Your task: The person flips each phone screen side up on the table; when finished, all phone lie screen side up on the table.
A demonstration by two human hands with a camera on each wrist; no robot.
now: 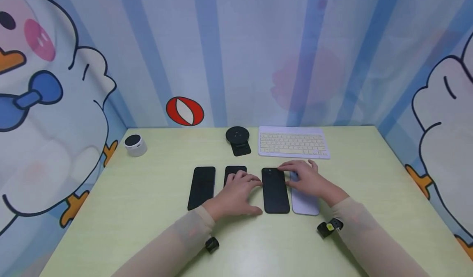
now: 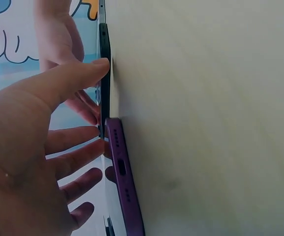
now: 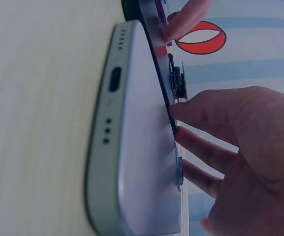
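Note:
Several phones lie in a row on the table. My left hand [image 1: 236,195] reaches over a dark-screened phone [image 1: 230,171] whose edge looks purple in the left wrist view. Its spread fingers and thumb come to the left side of a black phone [image 1: 276,193], which lies camera side up. At that phone's upper right edge are the fingertips and thumb of my right hand [image 1: 304,180]. Beneath the right hand is a lilac phone [image 1: 304,203], partly covered. Another black-screened phone [image 1: 201,188] lies at the row's left end. Neither hand's fingers are wrapped round a phone.
Behind the row stand a round black charging stand [image 1: 237,136] and a lilac keyboard [image 1: 293,142]. A small white cylinder with a dark top [image 1: 135,145] sits at the far left. Printed curtains [image 1: 251,55] hang along the back edge of the table [image 1: 258,252].

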